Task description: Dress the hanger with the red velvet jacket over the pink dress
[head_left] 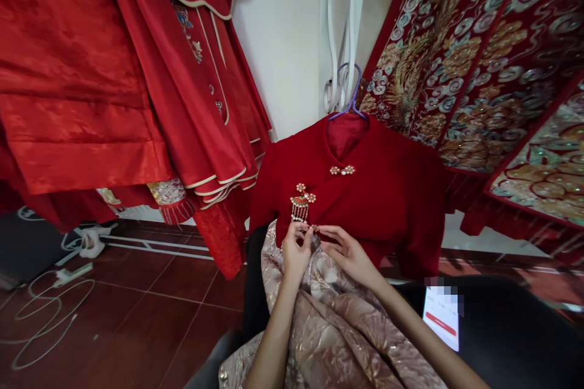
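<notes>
In front of me a red jacket hangs on a purple hanger. Pearl-and-flower fastenings sit below its collar, and a fan-shaped tassel ornament hangs on its chest. At the jacket's lower front, my left hand pinches a small flower button between thumb and fingers. My right hand reaches the same button from the other side, its fingertips closed on it. Shiny pinkish-beige brocade fabric lies on my lap under both forearms.
Red garments hang at the left, and embroidered dark red ones at the right. A lit phone rests on a black surface. White cables and a power strip lie on the tiled floor.
</notes>
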Demonstrator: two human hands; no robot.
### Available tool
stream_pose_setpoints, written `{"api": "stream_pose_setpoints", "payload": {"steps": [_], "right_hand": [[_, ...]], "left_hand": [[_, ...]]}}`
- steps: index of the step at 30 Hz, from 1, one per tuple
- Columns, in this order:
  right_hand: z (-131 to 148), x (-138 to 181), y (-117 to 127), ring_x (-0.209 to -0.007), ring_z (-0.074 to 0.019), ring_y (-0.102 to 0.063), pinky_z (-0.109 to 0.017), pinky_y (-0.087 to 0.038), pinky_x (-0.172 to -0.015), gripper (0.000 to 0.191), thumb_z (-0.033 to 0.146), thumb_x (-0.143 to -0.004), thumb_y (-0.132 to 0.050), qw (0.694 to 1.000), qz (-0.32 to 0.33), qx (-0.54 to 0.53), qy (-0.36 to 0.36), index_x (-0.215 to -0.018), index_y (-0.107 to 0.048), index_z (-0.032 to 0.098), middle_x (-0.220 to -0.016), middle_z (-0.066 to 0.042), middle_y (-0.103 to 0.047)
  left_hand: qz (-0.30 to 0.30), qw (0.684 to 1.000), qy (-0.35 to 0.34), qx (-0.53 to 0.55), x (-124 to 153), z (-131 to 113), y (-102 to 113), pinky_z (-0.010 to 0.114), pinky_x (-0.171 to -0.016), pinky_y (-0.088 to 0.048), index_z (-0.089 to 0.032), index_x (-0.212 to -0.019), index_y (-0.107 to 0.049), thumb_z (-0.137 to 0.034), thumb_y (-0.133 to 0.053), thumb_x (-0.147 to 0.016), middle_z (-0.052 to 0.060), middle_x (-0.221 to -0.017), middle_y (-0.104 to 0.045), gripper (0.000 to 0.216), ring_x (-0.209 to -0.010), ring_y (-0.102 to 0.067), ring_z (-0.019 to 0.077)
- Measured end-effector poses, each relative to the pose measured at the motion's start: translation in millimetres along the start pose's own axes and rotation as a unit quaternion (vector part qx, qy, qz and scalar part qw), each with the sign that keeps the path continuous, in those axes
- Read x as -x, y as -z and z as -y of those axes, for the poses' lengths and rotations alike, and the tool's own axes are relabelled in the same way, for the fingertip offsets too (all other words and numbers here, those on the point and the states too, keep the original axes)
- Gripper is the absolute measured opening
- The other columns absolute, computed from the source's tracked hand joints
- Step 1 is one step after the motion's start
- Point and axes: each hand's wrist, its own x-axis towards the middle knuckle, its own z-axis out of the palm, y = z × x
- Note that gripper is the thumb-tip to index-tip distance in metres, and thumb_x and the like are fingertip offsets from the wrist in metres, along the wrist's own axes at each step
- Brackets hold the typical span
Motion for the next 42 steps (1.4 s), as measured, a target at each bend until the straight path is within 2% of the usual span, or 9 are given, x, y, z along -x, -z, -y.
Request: {"api": "stream_pose_setpoints", "payload": {"steps": [10, 14, 18, 25, 32, 39, 42], "right_hand": [[-3.8, -0.1, -1.1, -0.126, -0.0220, -0.052, -0.044, -0.046, -0.105, 0.036, 0.034, -0.085, -0.065, 1.000, 0.000, -0.019, 0.006, -0.118, -0.058, 0.026, -0.131, -0.008, -0.057], [-3.3, -0.5, -0.8, -0.126, -0.0225, -0.052, -0.044, -0.046, -0.105, 0.036, 0.035, -0.084, -0.066, 1.000, -0.001, -0.023, -0.002, -0.117, -0.058, 0.025, -0.130, -0.008, -0.059], [-3.0, -1.1, 0.3, -0.126, -0.0227, -0.052, -0.045, -0.046, -0.105, 0.034, 0.035, -0.084, -0.066, 1.000, -0.001, -0.027, -0.004, -0.116, -0.059, 0.025, -0.129, -0.008, -0.059], [-3.4, -1.9, 2.3, -0.127, -0.0217, -0.051, -0.043, -0.046, -0.105, 0.033, 0.032, -0.084, -0.066, 0.999, 0.001, -0.038, -0.009, -0.116, -0.058, 0.025, -0.129, -0.008, -0.059], [-4.1, -1.5, 0.8, -0.127, -0.0225, -0.051, -0.044, -0.046, -0.105, 0.033, 0.034, -0.083, -0.067, 0.999, -0.004, -0.048, -0.011, -0.114, -0.059, 0.026, -0.128, -0.008, -0.059], [-6.7, -1.0, -0.4, -0.129, -0.0219, -0.049, -0.043, -0.044, -0.105, 0.034, 0.030, -0.084, -0.066, 0.999, 0.004, -0.045, -0.007, -0.117, -0.058, 0.025, -0.130, -0.008, -0.057], [-7.9, -1.0, -0.7, -0.128, -0.0221, -0.049, -0.043, -0.045, -0.104, 0.034, 0.030, -0.084, -0.066, 0.999, -0.003, -0.046, -0.006, -0.116, -0.058, 0.025, -0.129, -0.008, -0.057]], "left_hand": [[-0.018, 0.998, 0.054, 0.006, 1.5, -6.8, -1.2, 0.033, -0.081, -0.053, -0.017, -0.095, -0.068, -0.031, -0.061, -0.085, 0.009, -0.095, -0.073, 0.019, -0.087, -0.069, 0.0193], [-0.025, 0.997, 0.064, 0.022, 0.9, -5.9, -1.8, 0.032, -0.079, -0.054, -0.016, -0.090, -0.069, -0.033, -0.064, -0.083, 0.008, -0.089, -0.073, 0.019, -0.083, -0.070, 0.0195], [-0.013, 0.997, 0.058, 0.042, -1.5, -3.0, -1.0, 0.032, -0.079, -0.055, -0.016, -0.089, -0.067, -0.029, -0.064, -0.082, 0.009, -0.088, -0.073, 0.015, -0.083, -0.070, 0.0188], [0.003, 1.000, -0.003, -0.020, -1.5, -5.5, 0.7, 0.033, -0.084, -0.053, -0.018, -0.092, -0.064, -0.027, -0.058, -0.087, 0.006, -0.091, -0.070, 0.012, -0.088, -0.068, 0.0176], [-0.029, 0.999, 0.016, -0.024, 3.0, -4.5, -5.4, 0.033, -0.080, -0.055, -0.018, -0.093, -0.065, -0.032, -0.058, -0.088, 0.007, -0.090, -0.072, 0.016, -0.085, -0.069, 0.0190], [-0.053, 0.996, 0.024, -0.071, 5.9, -8.3, -3.6, 0.031, -0.078, -0.054, -0.019, -0.088, -0.070, -0.030, -0.058, -0.088, 0.006, -0.087, -0.074, 0.017, -0.081, -0.070, 0.0181], [-0.053, 0.997, 0.039, -0.051, 5.5, -9.0, -4.4, 0.030, -0.076, -0.055, -0.018, -0.089, -0.070, -0.029, -0.060, -0.086, 0.007, -0.086, -0.074, 0.015, -0.080, -0.070, 0.0180]]}}
